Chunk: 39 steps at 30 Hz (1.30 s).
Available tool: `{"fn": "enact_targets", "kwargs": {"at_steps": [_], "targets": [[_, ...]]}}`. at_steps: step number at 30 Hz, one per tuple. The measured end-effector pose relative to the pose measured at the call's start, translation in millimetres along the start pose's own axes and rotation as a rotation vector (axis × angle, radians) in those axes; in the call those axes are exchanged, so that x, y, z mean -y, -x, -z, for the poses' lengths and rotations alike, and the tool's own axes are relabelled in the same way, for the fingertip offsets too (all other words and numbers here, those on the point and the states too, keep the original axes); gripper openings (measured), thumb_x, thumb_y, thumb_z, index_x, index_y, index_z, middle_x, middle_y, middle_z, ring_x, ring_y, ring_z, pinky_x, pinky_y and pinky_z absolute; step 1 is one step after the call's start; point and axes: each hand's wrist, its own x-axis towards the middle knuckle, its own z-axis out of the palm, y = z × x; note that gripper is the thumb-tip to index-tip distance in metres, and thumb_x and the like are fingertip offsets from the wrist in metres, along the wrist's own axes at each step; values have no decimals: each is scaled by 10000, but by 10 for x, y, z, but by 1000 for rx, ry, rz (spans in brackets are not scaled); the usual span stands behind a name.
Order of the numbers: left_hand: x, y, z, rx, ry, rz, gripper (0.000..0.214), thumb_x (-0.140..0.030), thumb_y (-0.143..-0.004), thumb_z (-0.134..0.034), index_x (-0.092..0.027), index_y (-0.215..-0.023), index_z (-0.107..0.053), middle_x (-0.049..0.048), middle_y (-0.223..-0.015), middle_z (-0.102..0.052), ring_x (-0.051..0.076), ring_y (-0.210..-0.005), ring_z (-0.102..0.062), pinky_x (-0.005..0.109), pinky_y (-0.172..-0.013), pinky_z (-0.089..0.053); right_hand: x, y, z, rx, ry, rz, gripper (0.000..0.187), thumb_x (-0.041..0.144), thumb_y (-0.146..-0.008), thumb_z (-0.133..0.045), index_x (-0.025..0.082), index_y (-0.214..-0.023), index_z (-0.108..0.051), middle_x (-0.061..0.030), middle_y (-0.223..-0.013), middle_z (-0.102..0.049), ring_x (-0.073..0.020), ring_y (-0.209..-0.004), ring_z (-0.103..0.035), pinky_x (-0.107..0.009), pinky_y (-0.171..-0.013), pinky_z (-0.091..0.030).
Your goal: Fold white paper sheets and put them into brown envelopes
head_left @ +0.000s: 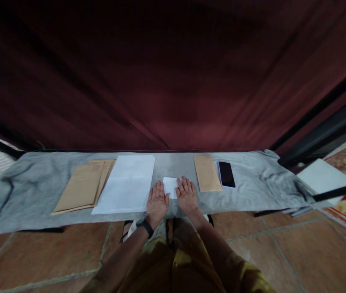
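Observation:
A small folded white paper (pixel 169 185) lies on the grey cloth (pixel 38 179) in front of me. My left hand (pixel 157 202) lies flat on the cloth with its fingers stretched out, just left of the paper's near edge. My right hand (pixel 186 194) presses flat on the paper's right side, fingers spread. A black band sits on my left wrist. Neither hand holds anything.
Left of my hands lie a stack of white sheets (pixel 128 183) and a pile of brown envelopes (pixel 84 185). To the right are a single brown envelope (pixel 207 173) and a black phone (pixel 226 174). A dark red curtain hangs behind. Tiled floor lies below.

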Motion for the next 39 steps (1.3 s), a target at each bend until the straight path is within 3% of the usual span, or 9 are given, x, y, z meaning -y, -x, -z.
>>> {"fn": "enact_targets", "kwargs": {"at_steps": [4,8,11,14,24,28,34,39], "targets": [[-139,-58,56,-30,36,-58,578,-252,-1004,-308,-33,-1536,-359,196,-1623,-343,291,-1524,-293,473,-1219,-303,12,-11,39,41,3,-14,512,338,-1064,-377,203,-1558,-399,-119,-1641,-303,-287,-1511,-307,-489,-1219,-221],[-282,-228,61,94,104,-162,575,-320,-1028,-307,-51,-1530,-381,173,-1616,-371,271,-1532,-273,448,-1236,-282,5,-10,74,67,6,-6,515,279,-1048,-397,224,-1560,-395,-95,-1653,-279,-280,-1517,-295,-476,-1222,-215],[-272,-278,-5,152,98,-133,609,-393,-1036,-297,-29,-1513,-403,194,-1601,-386,277,-1526,-287,448,-1241,-267,12,-8,87,54,3,1,519,257,-1038,-402,217,-1555,-406,-96,-1649,-293,-282,-1512,-303,-474,-1217,-223],[-213,-254,-83,115,70,-99,625,-421,-1037,-279,-49,-1529,-385,178,-1609,-377,271,-1531,-278,458,-1245,-250,20,4,74,11,-1,1,511,270,-1037,-401,200,-1542,-432,-105,-1629,-345,-288,-1495,-337,-473,-1208,-240],[-228,-241,-156,43,31,-17,586,-299,-1012,-278,-27,-1518,-394,184,-1598,-395,281,-1516,-312,476,-1232,-253,-133,201,-20,-191,8,-27,507,279,-1040,-391,56,-1486,-480,-188,-1535,-484,-285,-1415,-442,-451,-1179,-303],[-210,-253,-161,22,41,-34,585,-320,-1006,-312,-45,-1512,-409,187,-1581,-425,291,-1496,-350,483,-1214,-280,-137,56,96,-125,-8,-46,458,258,-1029,-409,84,-1426,-556,-170,-1481,-552,-272,-1388,-465,-430,-1172,-313],[-197,-260,-156,-7,46,-42,576,-329,-1005,-324,-56,-1503,-421,188,-1572,-441,297,-1484,-369,488,-1203,-302,-148,-348,307,79,-154,-87,419,200,-983,-466,137,-1371,-611,-150,-1384,-613,-268,-1282,-540,-412,-1148,-342],[-148,-232,-166,-39,176,-36,556,-355,-1015,-316,-69,-1471,-456,182,-1553,-470,290,-1478,-381,494,-1207,-315,-232,-572,348,110,-264,-144,315,113,-885,-535,163,-1120,-738,-137,-1216,-681,-242,-1114,-634,-342,-1014,-455]]}}
